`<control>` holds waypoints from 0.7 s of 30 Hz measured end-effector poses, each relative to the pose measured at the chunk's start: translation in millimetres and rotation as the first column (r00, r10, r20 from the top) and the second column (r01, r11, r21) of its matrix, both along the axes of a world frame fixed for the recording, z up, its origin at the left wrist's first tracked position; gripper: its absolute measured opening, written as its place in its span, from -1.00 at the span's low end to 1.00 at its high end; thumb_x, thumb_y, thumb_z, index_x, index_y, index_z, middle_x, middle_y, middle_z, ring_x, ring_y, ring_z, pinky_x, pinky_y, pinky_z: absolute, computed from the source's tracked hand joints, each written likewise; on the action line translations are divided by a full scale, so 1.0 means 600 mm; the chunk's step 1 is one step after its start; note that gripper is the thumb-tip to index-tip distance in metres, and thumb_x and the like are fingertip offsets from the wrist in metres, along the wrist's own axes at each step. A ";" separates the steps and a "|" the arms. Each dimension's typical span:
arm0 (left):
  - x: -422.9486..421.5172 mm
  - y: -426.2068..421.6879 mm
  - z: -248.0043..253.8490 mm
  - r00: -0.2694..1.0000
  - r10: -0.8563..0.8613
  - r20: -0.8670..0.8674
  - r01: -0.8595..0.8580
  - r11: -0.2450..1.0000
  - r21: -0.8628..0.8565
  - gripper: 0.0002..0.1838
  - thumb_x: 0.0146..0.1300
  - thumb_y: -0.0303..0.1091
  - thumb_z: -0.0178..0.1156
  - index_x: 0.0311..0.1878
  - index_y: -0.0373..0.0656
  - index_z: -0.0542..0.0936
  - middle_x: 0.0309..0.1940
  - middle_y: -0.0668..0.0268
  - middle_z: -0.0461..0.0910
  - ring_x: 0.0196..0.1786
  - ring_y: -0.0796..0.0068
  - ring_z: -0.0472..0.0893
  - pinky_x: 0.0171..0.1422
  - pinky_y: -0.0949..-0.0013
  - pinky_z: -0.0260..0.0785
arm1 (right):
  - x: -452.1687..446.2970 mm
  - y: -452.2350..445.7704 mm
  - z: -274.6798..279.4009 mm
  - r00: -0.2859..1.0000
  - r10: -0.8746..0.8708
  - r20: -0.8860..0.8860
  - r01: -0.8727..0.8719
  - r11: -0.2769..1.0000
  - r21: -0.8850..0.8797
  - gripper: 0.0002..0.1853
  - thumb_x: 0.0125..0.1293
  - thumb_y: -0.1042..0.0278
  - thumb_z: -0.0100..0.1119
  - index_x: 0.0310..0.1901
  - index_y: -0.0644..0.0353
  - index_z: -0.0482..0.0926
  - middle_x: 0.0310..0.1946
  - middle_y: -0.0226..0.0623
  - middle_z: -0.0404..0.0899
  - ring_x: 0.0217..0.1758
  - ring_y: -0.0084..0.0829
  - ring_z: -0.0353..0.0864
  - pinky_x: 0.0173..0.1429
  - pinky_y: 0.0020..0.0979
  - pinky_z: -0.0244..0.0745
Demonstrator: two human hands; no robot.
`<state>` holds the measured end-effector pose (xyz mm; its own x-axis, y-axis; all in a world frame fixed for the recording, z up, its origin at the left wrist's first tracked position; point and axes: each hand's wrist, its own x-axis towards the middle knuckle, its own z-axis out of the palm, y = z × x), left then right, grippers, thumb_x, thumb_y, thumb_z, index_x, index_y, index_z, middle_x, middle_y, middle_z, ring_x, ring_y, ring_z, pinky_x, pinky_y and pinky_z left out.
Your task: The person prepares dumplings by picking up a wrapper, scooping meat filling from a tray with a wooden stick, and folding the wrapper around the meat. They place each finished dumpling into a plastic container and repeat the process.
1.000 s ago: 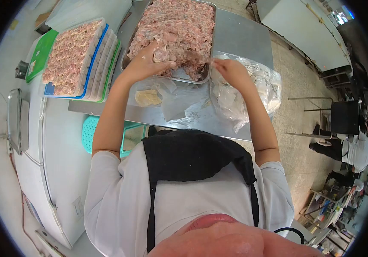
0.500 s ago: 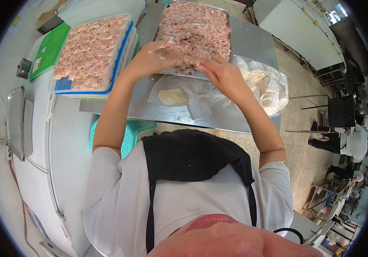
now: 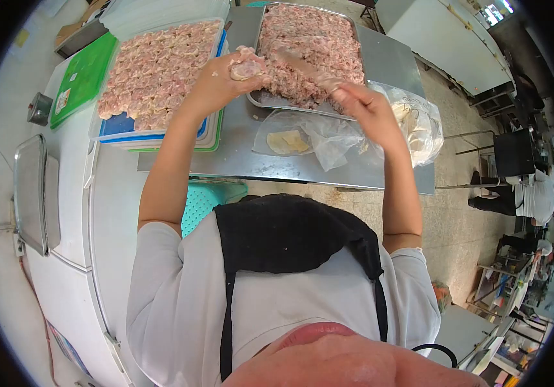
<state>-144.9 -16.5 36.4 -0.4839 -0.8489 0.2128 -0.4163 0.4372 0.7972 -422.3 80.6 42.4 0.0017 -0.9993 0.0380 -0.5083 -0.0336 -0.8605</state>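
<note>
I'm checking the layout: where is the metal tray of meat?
At the top middle of the head view, the metal tray sits on the steel table, with stacked boxes to its left and a clear bag at its lower right.

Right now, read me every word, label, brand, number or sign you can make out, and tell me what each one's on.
None can be read.
Green lid: a small white and red label, too small to read.
Bag: dark marks that may be lettering, too blurred to read.
</note>
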 end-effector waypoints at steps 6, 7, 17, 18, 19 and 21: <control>0.007 -0.003 -0.020 0.985 0.078 0.151 -0.046 0.979 -0.199 -0.47 -0.04 -0.23 0.48 0.03 -0.19 0.61 -0.06 0.15 0.65 0.06 0.31 0.59 0.19 0.33 0.37 | 0.016 -0.010 -0.002 0.919 0.241 -0.311 -0.330 0.903 -0.274 -0.69 0.36 0.16 0.13 -0.04 0.21 0.64 -0.15 -0.10 0.66 -0.15 -0.16 0.67 -0.04 -0.29 0.53; 0.010 0.015 -0.004 0.984 0.091 0.151 -0.066 0.985 -0.161 -0.45 -0.06 -0.22 0.49 0.03 -0.21 0.61 -0.07 0.14 0.65 0.07 0.29 0.59 0.21 0.33 0.36 | -0.004 -0.007 0.013 0.899 0.226 -0.375 -0.336 0.905 -0.260 -0.69 0.36 0.16 0.12 -0.05 0.21 0.64 -0.15 -0.09 0.66 -0.15 -0.14 0.66 -0.04 -0.29 0.53; -0.023 0.037 -0.008 0.993 0.047 0.108 -0.033 0.990 -0.135 -0.42 -0.09 -0.07 0.52 -0.08 -0.26 0.61 -0.05 0.09 0.62 0.08 0.26 0.57 0.23 0.28 0.33 | -0.012 -0.036 -0.039 0.891 0.302 -0.338 -0.411 0.852 -0.324 -0.68 0.34 0.17 0.13 -0.06 0.25 0.62 -0.15 -0.09 0.65 -0.11 -0.10 0.64 -0.04 -0.29 0.52; -0.021 0.044 -0.004 0.992 0.059 0.111 -0.043 0.990 -0.135 -0.42 -0.09 -0.07 0.52 -0.08 -0.26 0.61 -0.05 0.09 0.62 0.08 0.26 0.57 0.23 0.28 0.33 | -0.025 -0.036 -0.034 0.889 0.312 -0.336 -0.420 0.847 -0.325 -0.68 0.34 0.17 0.13 -0.06 0.25 0.62 -0.15 -0.09 0.65 -0.11 -0.10 0.64 -0.04 -0.29 0.52; -0.015 0.056 0.003 0.991 0.104 0.084 -0.086 0.976 -0.198 -0.42 -0.08 -0.10 0.51 -0.04 -0.25 0.60 -0.07 0.13 0.63 0.05 0.33 0.57 0.21 0.31 0.35 | -0.041 -0.033 -0.027 0.897 0.285 -0.338 -0.382 0.885 -0.266 -0.68 0.34 0.18 0.14 -0.05 0.27 0.62 -0.15 -0.09 0.65 -0.12 -0.14 0.65 -0.05 -0.32 0.52; 0.009 0.065 0.014 0.982 0.179 0.061 -0.158 0.954 -0.256 -0.42 -0.06 -0.12 0.51 -0.01 -0.25 0.59 -0.10 0.18 0.63 0.01 0.39 0.57 0.18 0.35 0.36 | -0.067 -0.029 -0.029 0.896 0.289 -0.339 -0.369 0.907 -0.202 -0.68 0.34 0.20 0.15 -0.05 0.28 0.61 -0.15 -0.10 0.66 -0.13 -0.18 0.66 -0.05 -0.35 0.51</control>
<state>-139.3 22.5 45.0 -0.3632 -0.8447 0.3931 -0.5604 0.5352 0.6321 -462.3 62.9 25.0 0.3795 -0.8945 0.2363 -0.6569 -0.4404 -0.6120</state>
